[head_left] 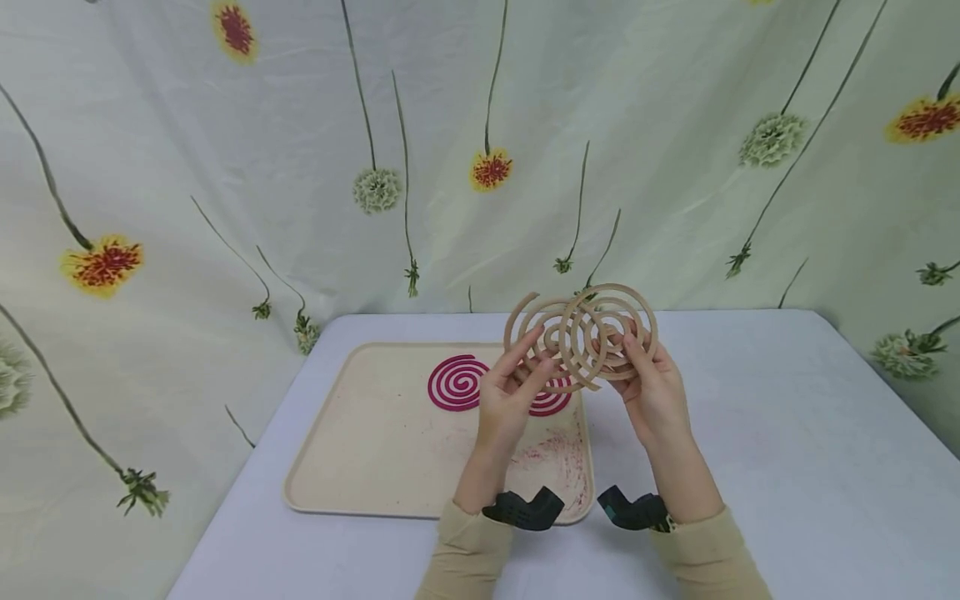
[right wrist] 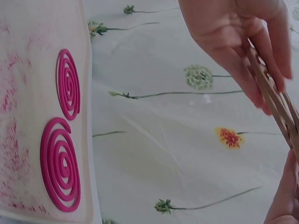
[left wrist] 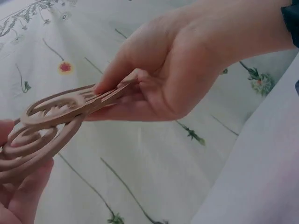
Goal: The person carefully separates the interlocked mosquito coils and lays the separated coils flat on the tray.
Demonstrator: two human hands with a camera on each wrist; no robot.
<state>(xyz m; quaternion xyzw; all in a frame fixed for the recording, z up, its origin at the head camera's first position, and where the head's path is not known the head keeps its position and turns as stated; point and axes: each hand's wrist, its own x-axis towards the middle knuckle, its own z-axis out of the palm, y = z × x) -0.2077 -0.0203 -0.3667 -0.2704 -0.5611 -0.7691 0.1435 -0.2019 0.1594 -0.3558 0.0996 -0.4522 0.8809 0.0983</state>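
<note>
Two tan mosquito coils overlap in the air before me. Fingers and thumb of my left hand (head_left: 504,404) pinch the left coil (head_left: 507,332); in the right wrist view the left hand (right wrist: 233,35) grips the coils nearly edge-on. My right hand (head_left: 662,400) holds the right coil (head_left: 611,287), its thumb on the near face. The left wrist view shows the right hand (left wrist: 173,70) gripping the tan rings, with part of the left hand (left wrist: 25,198) at the lower left. Whether the coils are linked or only lapped, I cannot tell.
Below lies a cream tray (head_left: 341,442) with red smudges. On it are two magenta coils, one (head_left: 459,383) left of my left hand, the other (head_left: 551,407) partly hidden. The tray stands on a white-covered table (head_left: 787,433), with a flowered cloth (head_left: 660,167) behind.
</note>
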